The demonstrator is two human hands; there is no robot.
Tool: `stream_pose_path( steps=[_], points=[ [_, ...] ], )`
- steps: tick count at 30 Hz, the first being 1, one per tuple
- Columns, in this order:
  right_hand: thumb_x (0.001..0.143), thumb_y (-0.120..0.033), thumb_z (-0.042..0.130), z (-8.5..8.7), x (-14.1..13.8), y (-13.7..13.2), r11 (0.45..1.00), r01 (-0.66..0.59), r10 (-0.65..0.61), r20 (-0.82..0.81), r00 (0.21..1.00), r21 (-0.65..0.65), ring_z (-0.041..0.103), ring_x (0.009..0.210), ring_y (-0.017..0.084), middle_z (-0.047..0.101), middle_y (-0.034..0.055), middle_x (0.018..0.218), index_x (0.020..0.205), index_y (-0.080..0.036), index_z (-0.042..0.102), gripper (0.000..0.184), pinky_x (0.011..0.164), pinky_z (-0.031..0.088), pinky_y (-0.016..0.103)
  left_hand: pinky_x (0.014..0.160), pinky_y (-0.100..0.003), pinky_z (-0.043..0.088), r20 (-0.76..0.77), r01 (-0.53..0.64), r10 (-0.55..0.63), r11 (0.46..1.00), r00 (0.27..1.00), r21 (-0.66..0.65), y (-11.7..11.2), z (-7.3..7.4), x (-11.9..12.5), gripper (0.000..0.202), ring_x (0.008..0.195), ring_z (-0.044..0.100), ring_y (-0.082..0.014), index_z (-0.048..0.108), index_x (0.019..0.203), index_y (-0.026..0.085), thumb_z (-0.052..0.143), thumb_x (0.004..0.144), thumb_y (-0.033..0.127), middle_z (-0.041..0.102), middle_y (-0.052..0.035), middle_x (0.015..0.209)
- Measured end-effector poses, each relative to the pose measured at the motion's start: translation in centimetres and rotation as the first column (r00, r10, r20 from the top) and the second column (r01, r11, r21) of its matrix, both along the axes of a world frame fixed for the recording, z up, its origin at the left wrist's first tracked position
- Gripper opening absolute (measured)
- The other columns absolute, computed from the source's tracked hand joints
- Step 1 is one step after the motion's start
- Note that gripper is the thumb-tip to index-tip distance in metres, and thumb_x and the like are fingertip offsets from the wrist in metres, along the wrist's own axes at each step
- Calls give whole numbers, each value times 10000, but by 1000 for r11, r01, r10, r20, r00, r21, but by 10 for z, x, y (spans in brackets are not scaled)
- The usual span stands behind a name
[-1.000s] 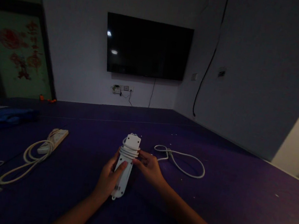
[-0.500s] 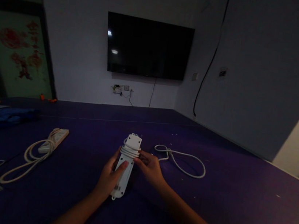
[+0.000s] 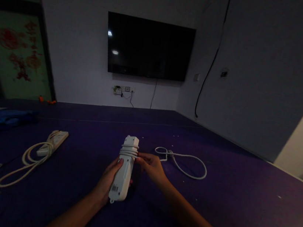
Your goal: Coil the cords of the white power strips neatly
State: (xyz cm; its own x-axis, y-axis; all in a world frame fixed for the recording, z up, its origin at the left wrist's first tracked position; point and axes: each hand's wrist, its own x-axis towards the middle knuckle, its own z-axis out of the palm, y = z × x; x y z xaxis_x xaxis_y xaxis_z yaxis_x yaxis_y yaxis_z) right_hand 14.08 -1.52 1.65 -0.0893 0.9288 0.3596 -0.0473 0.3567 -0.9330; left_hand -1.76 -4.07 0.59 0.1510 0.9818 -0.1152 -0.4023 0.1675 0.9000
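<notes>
A white power strip (image 3: 122, 178) is held up in front of me, its back with screws and a barcode label facing me. My left hand (image 3: 110, 175) is closed around its lower left side, thumb on the back. Several turns of white cord (image 3: 129, 151) wrap the upper part of the strip. At the strip's right edge my right hand (image 3: 151, 165) pinches the cord between thumb and fingers. Beyond that hand, the loose end of the cord (image 3: 194, 157) lies in a loop on the purple surface.
A second power strip (image 3: 60, 139) with its cream cord (image 3: 26, 166) loosely coiled lies on the purple surface (image 3: 95, 132) at left. Behind it is blue cloth (image 3: 11, 117). A television (image 3: 150, 48) hangs on the far wall, and a black cable (image 3: 209, 72) runs down the right wall.
The power strip has turned in my left hand, so its right side now shows more. My right hand stays at the strip's right edge with the cord.
</notes>
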Motion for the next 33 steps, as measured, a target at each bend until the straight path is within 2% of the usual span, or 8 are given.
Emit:
stream_pose_path(
  steps=[4, 10, 16, 19, 25, 28, 31, 33],
  points=[
    [641, -545, 666, 4, 1, -2, 1000, 4, -5, 44, 999, 26, 489, 499, 89, 684, 60, 764, 894, -123, 709, 494, 431, 371, 206, 403, -258, 499, 5, 39, -39, 999, 999, -34, -6, 7, 0, 497, 434, 613, -170, 478, 1163, 191, 582, 766, 473, 608, 7, 600],
    [692, -648, 558, -2, 0, -1, 995, -89, 81, 159, 984, 42, 439, 470, 87, 545, 1, 548, 751, -125, 687, 542, 425, 336, 202, 425, -234, 488, 4, 94, -94, 994, 996, -56, -13, 13, -4, 506, 447, 610, -149, 513, 1129, 192, 577, 752, 523, 616, 6, 616],
    [662, -677, 565, 5, -4, -7, 968, -245, 239, 89, 967, 56, 515, 624, 128, 613, 35, 740, 883, -147, 675, 586, 552, 405, 231, 418, -227, 452, 2, 238, -241, 957, 971, -168, -9, 10, -10, 525, 418, 584, -139, 619, 962, 108, 476, 785, 582, 648, -67, 609],
    [652, -648, 603, 9, -7, -11, 956, -289, 287, 36, 957, 56, 456, 557, 97, 576, 6, 690, 897, -155, 671, 554, 550, 393, 224, 418, -237, 449, 6, 249, -251, 953, 968, -174, -8, 10, -11, 535, 418, 586, -146, 618, 991, 107, 482, 782, 580, 660, -73, 626],
    [668, -626, 605, 0, -11, -10, 976, -217, 218, -42, 975, 26, 406, 514, 83, 518, -8, 612, 834, -138, 662, 519, 474, 324, 206, 416, -234, 448, 26, 233, -232, 965, 972, -117, -6, 5, -7, 575, 432, 592, -147, 530, 1145, 150, 508, 769, 584, 657, -59, 662],
    [657, -636, 605, -2, -11, -10, 986, -169, 169, -35, 985, 5, 393, 486, 79, 511, -14, 583, 836, -136, 661, 534, 443, 301, 203, 436, -252, 465, -14, 224, -225, 974, 974, -36, -4, 1, -4, 612, 444, 588, -149, 511, 1168, 175, 543, 733, 604, 643, -38, 661],
    [635, -632, 627, 0, -12, -10, 991, -126, 128, -57, 990, 38, 441, 505, 95, 519, -18, 567, 894, -145, 665, 553, 456, 340, 206, 472, -278, 485, -87, 126, -119, 988, 989, 87, -4, 1, -2, 628, 499, 594, -156, 490, 1196, 203, 581, 710, 590, 648, -30, 727],
    [632, -627, 633, 2, -13, -11, 993, -93, 98, -79, 992, 66, 508, 561, 127, 551, -4, 579, 939, -149, 665, 569, 492, 392, 220, 586, -293, 513, -136, 37, -10, 979, 991, 199, -5, 3, -2, 621, 676, 640, -185, 489, 1213, 216, 591, 713, 570, 668, -65, 906]
  ],
)
